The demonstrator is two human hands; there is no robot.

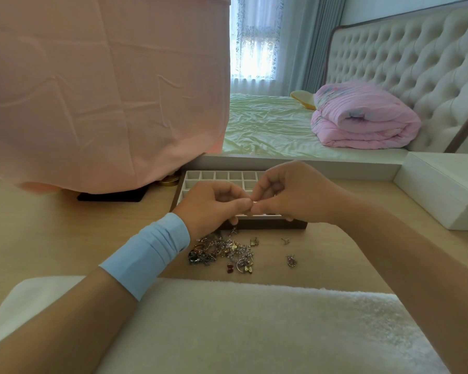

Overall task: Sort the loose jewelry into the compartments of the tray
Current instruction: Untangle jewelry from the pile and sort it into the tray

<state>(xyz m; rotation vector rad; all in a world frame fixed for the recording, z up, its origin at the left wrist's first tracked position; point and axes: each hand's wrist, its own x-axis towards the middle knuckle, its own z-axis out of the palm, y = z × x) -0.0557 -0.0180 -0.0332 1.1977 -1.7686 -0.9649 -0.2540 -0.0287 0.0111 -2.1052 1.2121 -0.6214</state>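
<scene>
A compartment tray (222, 176) with white cells and a dark wooden frame lies on the wooden table, partly hidden by my hands. My left hand (214, 205) and my right hand (287, 193) meet above the tray's front edge, fingertips together, pinching a tiny piece of jewelry (254, 202) between them. The piece is too small to tell apart. A tangled pile of loose jewelry (219, 251) lies on the table just in front of the tray. Small single pieces (291, 261) lie apart to the right of the pile.
A pink cloth-covered object (106, 90) stands at the left, over a black pad (114, 196) and a gold lid (169, 181). A white box (441, 190) sits at the right. A fluffy white mat (254, 327) covers the near edge. A bed with a pink quilt (362, 117) lies behind.
</scene>
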